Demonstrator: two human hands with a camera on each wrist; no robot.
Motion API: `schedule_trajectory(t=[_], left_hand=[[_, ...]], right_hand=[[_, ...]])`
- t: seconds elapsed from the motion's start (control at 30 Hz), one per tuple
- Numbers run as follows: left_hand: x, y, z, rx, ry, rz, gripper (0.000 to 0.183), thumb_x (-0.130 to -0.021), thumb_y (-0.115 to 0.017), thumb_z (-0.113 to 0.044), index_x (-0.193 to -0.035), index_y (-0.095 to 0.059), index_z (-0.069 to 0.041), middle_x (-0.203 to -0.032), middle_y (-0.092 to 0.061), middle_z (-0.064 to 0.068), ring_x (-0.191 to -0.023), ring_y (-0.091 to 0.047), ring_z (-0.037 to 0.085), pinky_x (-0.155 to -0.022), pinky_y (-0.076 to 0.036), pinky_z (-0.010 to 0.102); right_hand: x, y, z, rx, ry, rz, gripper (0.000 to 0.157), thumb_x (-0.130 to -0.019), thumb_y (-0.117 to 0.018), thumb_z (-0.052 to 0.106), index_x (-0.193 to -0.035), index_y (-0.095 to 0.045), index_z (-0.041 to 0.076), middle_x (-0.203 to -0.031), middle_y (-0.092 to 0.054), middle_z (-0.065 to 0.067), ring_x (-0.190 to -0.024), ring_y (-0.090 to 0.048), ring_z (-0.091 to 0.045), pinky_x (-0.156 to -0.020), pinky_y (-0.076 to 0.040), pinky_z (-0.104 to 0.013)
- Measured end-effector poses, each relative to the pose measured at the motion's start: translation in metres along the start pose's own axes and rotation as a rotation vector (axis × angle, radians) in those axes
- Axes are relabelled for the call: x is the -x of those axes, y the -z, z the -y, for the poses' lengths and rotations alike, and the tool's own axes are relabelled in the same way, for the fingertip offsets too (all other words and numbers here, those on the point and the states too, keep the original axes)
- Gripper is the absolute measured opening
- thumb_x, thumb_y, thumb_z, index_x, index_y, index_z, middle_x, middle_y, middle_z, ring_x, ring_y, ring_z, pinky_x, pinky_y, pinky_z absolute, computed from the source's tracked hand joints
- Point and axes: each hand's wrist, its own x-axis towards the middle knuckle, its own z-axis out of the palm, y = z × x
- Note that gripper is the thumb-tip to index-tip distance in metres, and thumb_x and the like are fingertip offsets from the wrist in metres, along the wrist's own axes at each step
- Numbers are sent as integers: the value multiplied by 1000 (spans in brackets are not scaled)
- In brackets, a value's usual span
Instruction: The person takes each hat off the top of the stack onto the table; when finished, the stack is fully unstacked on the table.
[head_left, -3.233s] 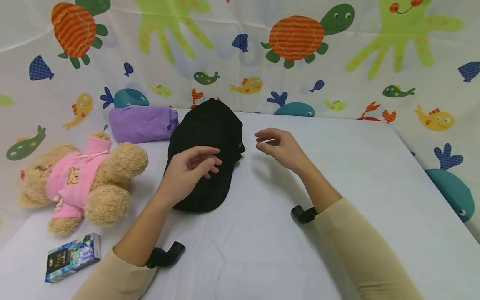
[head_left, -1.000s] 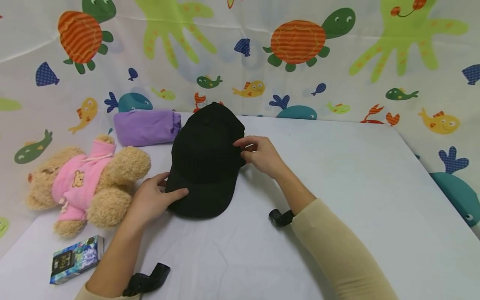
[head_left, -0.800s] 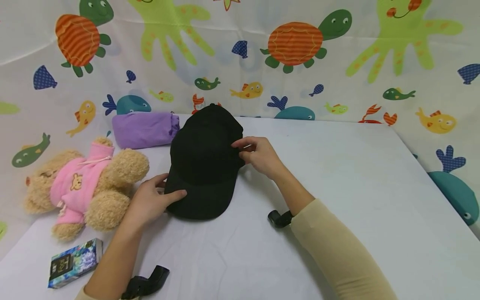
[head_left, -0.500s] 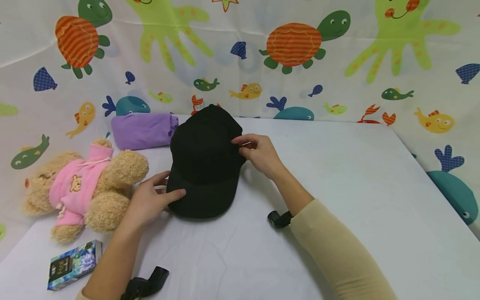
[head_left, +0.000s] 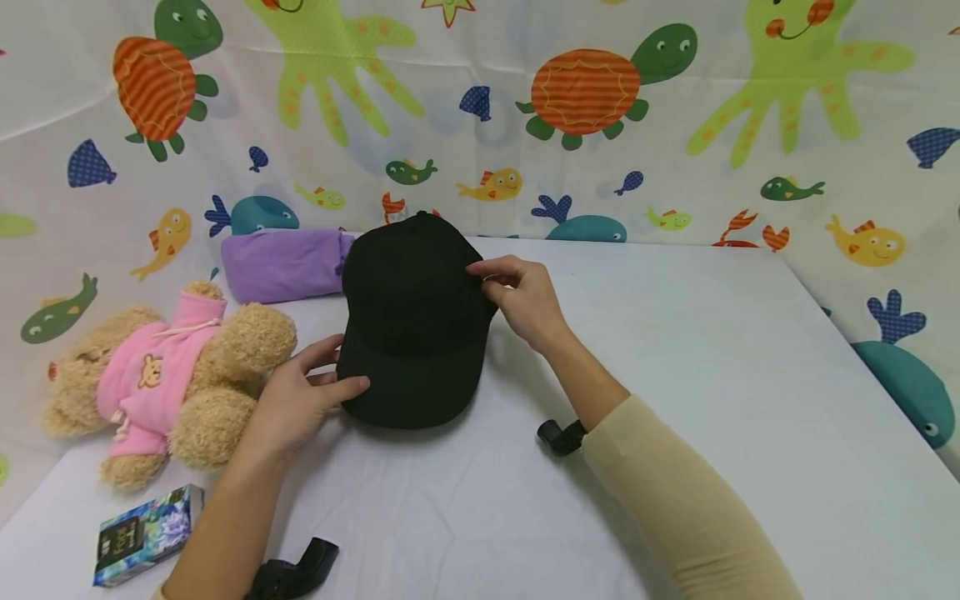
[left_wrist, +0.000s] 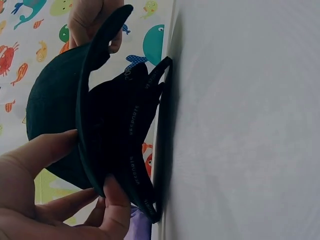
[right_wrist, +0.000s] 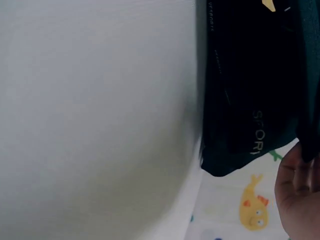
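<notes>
A black baseball cap [head_left: 416, 308] is tilted up off the table at its brim, which points toward me in the head view. My left hand [head_left: 296, 404] pinches the brim's left edge, thumb on top and fingers beneath. In the left wrist view the cap's inner band [left_wrist: 132, 125] with small lettering shows, and its back edge touches the table. At the cap's right side, my right hand [head_left: 525, 300] pinches the fabric between thumb and fingers. The right wrist view shows pale lettering on the cap [right_wrist: 250, 125] and part of the right hand [right_wrist: 300, 195].
A teddy bear [head_left: 157, 371] in a pink hoodie lies at the left. Behind it is a purple cloth bundle [head_left: 285, 265]. A small blue patterned box [head_left: 146, 535] lies at front left. A printed sea-animal curtain [head_left: 450, 75] hangs behind the white table [head_left: 675, 350].
Both hands have come down from above and beside the cap and taken hold of it. The cap's brim has since risen and shifted slightly right; the right hand has moved up a little.
</notes>
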Motion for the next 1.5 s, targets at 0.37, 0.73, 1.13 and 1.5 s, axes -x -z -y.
schedule_trajectory(t=[0.37, 0.73, 1.13, 1.5], left_hand=[[2, -4, -7, 93, 7, 48, 90, -92, -78, -15, -165, -27, -21, -166, -26, 10, -135, -40, 21, -85, -47, 9], [8, -13, -14, 142, 3, 40, 89, -92, -78, -13, -165, -29, -23, -166, -25, 11, -143, -36, 26, -86, -48, 7], [12, -24, -21, 111, -23, 44, 89, -91, -80, -16, -164, -29, -26, -165, -28, 10, -136, -44, 22, -86, -48, 9], [18, -33, -27, 80, -60, 58, 90, -91, -80, -19, -164, -29, -24, -162, -34, 7, -118, -56, 9, -86, -51, 12]], right_hand=[[-1, 14, 9, -62, -30, -6, 31, -97, -57, -1, -120, -77, 5, -125, -71, -9, -103, -62, -16, -84, -55, -21], [3, 30, 16, -60, -50, -21, 30, -99, -58, 1, -123, -76, 6, -128, -70, -8, -109, -62, -17, -92, -57, -25], [11, 44, 17, -38, -4, -63, 33, -96, -70, 7, -128, -72, 10, -112, -68, -8, -103, -62, -18, -83, -54, -21], [15, 57, 21, -49, -15, -84, 33, -96, -70, 6, -129, -72, 8, -110, -66, -5, -103, -62, -17, -86, -54, -21]])
